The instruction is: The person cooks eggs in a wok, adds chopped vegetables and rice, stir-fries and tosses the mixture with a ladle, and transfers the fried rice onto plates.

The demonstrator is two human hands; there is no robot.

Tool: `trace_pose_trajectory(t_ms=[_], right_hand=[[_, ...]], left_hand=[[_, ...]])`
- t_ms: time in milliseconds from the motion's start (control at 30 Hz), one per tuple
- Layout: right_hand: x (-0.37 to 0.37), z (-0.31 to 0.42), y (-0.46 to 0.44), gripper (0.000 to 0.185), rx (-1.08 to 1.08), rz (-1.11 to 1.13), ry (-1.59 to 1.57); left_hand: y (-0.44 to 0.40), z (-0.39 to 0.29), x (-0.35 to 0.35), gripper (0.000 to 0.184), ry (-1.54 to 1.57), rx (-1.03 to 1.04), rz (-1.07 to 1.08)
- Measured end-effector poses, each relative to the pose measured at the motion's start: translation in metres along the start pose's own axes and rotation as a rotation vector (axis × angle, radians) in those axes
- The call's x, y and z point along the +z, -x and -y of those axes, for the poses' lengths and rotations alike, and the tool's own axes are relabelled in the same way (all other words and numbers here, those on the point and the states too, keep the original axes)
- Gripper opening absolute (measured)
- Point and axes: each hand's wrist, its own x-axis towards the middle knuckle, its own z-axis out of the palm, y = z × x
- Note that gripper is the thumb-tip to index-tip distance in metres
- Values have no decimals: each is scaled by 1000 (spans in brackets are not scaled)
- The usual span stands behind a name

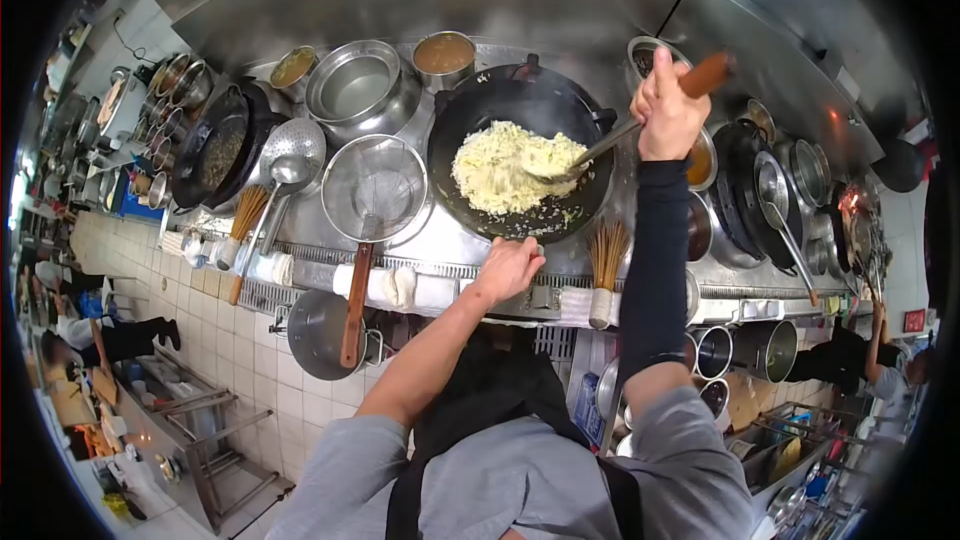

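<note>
Rice mixture (500,180), pale yellow and loose-grained, lies in the bottom of the black wok (470,110), which is set into the steel bench (318,230). Right hand (670,105): closed around the upper end of a long-handled metal utensil (620,138), above the wok's right side; the utensil slants down to the left and its head sits in the rice mixture. Left hand (508,268): fingers curled, positioned at the wok's near rim; whether it grips the rim cannot be told. Left of the wok, a round mesh strainer (350,185) lies with its wooden handle pointing toward the person. Beyond the strainer, at the wok's upper left, stands a wide metal pot (365,115). A bristle brush (607,255) stands at the wok's near right. Behind the wok, to the left, is a small pot of brown liquid (445,53).
</note>
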Motion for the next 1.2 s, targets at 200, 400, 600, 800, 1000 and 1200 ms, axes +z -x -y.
trace_pose_trajectory(t_ms=[200, 400, 600, 800, 1000, 1200], right_hand=[[-19, -139, 1, 41, 242, 220, 98], [-64, -184, 4, 42, -237, -104, 348], [-5, -125, -39, 38, 106, 5, 99], [-5, -157, -49, 50, 114, 231, 380], [-18, -182, -30, 43, -201, 23, 299], [46, -159, -22, 41, -129, 33, 134]], left_hand=[[-23, 16, 8, 22, 25, -43, 53], [-15, 18, 8, 24, 29, -59, 70], [-14, 14, 8, 22, 22, -65, 94], [-13, 12, 6, 22, 7, -43, 80], [-9, 15, 13, 22, 17, -28, 27], [-18, 16, 9, 22, 10, -32, 29]])
